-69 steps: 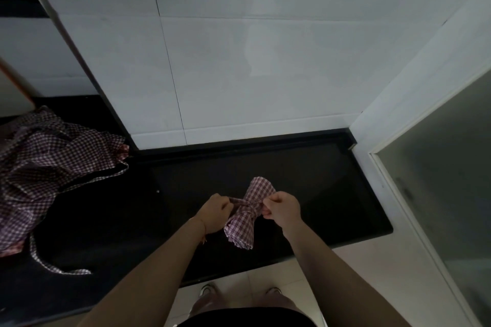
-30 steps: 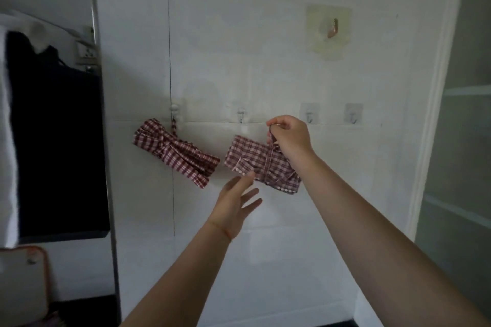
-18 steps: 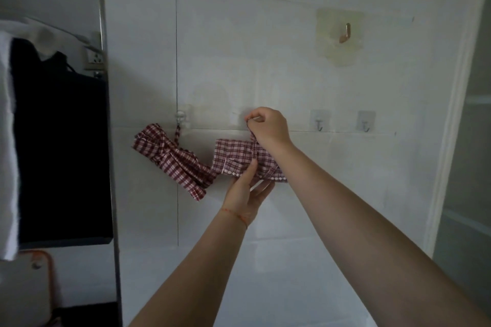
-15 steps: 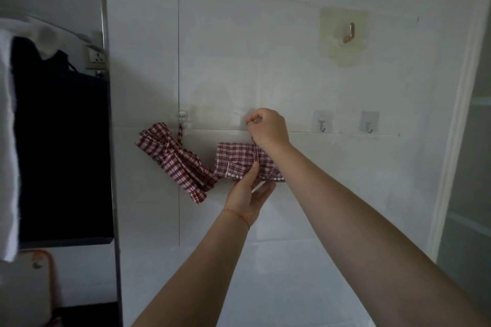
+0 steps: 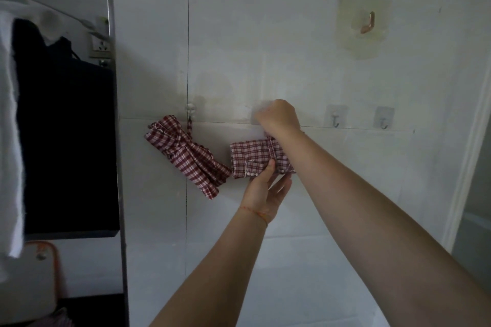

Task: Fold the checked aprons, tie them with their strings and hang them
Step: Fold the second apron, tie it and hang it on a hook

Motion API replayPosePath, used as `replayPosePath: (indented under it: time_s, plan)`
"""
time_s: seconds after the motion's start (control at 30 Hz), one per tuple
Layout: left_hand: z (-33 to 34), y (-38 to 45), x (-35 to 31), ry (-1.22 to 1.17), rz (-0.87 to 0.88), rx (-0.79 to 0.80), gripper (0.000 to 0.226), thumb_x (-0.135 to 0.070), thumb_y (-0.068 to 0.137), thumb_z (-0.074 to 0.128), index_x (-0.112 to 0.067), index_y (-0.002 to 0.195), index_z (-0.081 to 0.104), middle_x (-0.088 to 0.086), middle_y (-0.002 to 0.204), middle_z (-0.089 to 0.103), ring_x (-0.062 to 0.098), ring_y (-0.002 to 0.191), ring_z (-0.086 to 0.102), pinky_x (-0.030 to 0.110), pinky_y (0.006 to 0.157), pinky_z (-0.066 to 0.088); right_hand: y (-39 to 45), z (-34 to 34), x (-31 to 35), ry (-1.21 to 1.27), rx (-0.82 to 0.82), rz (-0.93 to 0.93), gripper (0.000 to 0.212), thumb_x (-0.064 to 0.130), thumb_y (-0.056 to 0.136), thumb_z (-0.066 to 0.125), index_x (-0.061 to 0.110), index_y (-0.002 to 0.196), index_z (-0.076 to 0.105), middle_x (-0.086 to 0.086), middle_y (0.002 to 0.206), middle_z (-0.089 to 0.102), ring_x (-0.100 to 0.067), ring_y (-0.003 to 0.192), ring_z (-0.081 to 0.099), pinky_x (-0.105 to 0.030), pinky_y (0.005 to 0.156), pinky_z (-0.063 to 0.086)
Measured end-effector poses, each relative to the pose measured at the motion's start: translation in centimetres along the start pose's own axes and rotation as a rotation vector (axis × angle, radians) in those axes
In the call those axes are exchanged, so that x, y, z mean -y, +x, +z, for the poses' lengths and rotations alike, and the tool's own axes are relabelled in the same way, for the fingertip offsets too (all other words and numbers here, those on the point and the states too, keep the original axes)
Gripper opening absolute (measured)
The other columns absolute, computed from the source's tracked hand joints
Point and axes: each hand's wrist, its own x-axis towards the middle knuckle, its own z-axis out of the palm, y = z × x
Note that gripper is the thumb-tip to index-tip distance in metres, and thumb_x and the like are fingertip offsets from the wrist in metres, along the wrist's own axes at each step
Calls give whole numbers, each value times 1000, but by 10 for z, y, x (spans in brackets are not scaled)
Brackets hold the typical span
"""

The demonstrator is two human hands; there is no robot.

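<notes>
On the white tiled wall (image 5: 265,61), at the row of small stick-on hooks, we see our right hand (image 5: 279,117) raised and clenched at hook height, knuckles toward us, covering the second hook. It probably pinches the string loop of the folded red-and-white checked apron bundle (image 5: 252,158), which sits just below it; the string itself is hidden, so we judge this from the pose only. Our left hand (image 5: 265,188) comes from underneath, palm up, fingers straight and relaxed, thumb touching the bundle's lower edge. That likely takes the weight so the loop stays slack enough to slip over the hook. Both arms reach up and forward, the right nearly straight, the left bent at the wrist. Just beside it, the first tied checked apron bundle (image 5: 186,154) already hangs tilted from the leftmost hook (image 5: 190,110), its lower end touching the held bundle. Two clear hooks (image 5: 336,119) to the right are free.
</notes>
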Motion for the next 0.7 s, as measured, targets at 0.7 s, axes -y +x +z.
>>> replayPosePath:
  time_s: [0.7]
  plan:
    - [-5, -6, 2, -221, -71, 27, 11, 0, 95, 55, 0, 101, 64, 15, 94, 68, 25, 89, 67, 36, 81, 60, -11, 15, -16, -138, -39, -109, 28, 16, 87, 64, 13, 111, 52, 0, 94, 56, -21, 88, 60, -30, 67, 42]
